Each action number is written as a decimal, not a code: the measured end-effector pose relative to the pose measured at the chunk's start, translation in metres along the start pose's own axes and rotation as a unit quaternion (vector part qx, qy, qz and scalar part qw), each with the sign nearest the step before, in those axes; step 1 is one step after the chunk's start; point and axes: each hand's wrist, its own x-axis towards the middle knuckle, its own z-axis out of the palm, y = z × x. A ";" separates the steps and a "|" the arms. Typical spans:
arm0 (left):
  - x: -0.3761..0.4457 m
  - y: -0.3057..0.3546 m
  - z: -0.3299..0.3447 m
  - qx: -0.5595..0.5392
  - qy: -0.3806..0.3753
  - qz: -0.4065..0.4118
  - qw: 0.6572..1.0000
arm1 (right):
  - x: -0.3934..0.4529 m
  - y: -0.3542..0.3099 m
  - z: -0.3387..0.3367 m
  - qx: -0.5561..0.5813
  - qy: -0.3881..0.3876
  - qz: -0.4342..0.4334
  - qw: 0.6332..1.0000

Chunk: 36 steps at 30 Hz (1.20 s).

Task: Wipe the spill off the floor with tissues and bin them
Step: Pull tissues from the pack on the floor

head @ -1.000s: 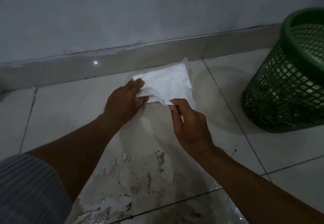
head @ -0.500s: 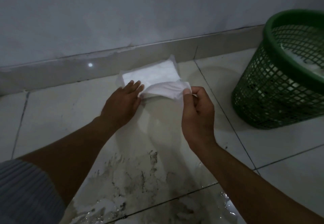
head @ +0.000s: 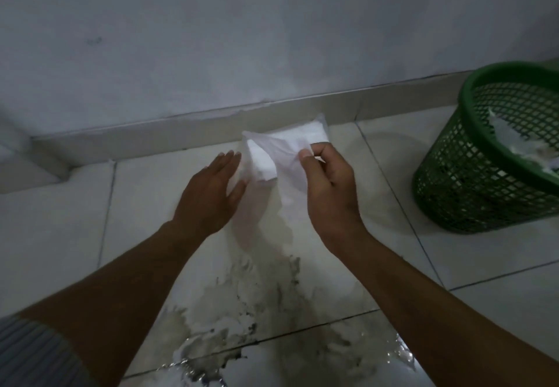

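The right hand (head: 329, 187) pinched a thin white tissue (head: 287, 171) between its thumb and fingers and held it up above the floor (head: 151, 205). The tissue was soft and wrinkled. It was so thin that light showed through it, and it hung down in loose folds toward the floor between the 2 hands. Its top corner sat at the thumb tip.

The left hand (head: 211, 193) was flat, with its fingers straight and close together. It held nothing. Its fingertips were just beside the left edge of the hanging tissue, and I could not tell if they touched it.

Behind the tissue, a white pack of tissues (head: 308, 131) lay on the floor next to the bottom of the wall (head: 272, 38).

The spill (head: 257, 311) was on the pale floor tiles, closer to the person than the hands. It looked wet and shiny, with gray dirty smears and dark specks in it. It spread over a tile line.

A green basket bin (head: 472, 181) with lots of small holes stood on the floor at the right, well apart from the hands. Some crumpled white tissues (head: 520, 144) were inside it.

A striped sleeve (head: 33, 356) showed at the bottom left corner.
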 end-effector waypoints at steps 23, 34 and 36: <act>-0.275 -0.077 -0.074 -0.069 0.106 -0.290 0.949 | -0.186 0.022 0.149 -0.228 -0.406 -0.216 0.858; -0.324 -0.069 -0.031 -0.020 0.040 -0.285 0.957 | -0.193 0.063 0.138 -0.283 -0.455 -0.237 0.810; -0.320 -0.065 -0.018 0.000 0.021 -0.254 0.967 | -0.178 0.066 0.142 -0.317 -0.414 -0.240 0.819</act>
